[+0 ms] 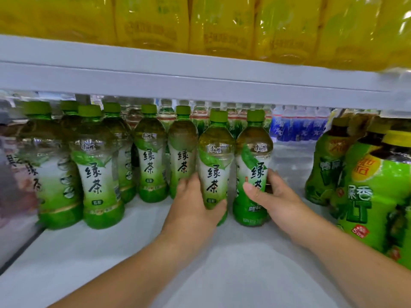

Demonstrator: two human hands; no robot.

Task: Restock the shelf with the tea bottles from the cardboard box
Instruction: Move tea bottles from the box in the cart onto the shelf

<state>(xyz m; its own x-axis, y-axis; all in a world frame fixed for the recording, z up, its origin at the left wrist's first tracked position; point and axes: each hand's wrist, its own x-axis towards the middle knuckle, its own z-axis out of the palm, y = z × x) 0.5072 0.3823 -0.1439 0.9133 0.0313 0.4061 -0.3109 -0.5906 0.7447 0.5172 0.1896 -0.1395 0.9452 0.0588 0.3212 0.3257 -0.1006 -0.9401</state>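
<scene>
Two hands reach into the white shelf (222,267). The left hand (195,205) holds the first tea bottle (215,161) low down. Its fingers (185,184) curl round the left side of the bottle, and its thumb (219,205) wraps across the front near the bottom. The right hand (280,203) holds the second tea bottle (253,156). Its thumb (250,189) lies across the front label, and its fingers (273,177) bend round the right side and the back. Both hands have a firm grip.

The two bottles stand up straight on the shelf, just beside each other, with their green caps on top. To their left stand the other tea bottles (100,170) of the same kind, in rows. To the right are green bottles with yellow caps (367,196). Far at the back are blue bottles (298,127). Above is the top shelf (200,81), with yellow bottles (222,25) standing on it.
</scene>
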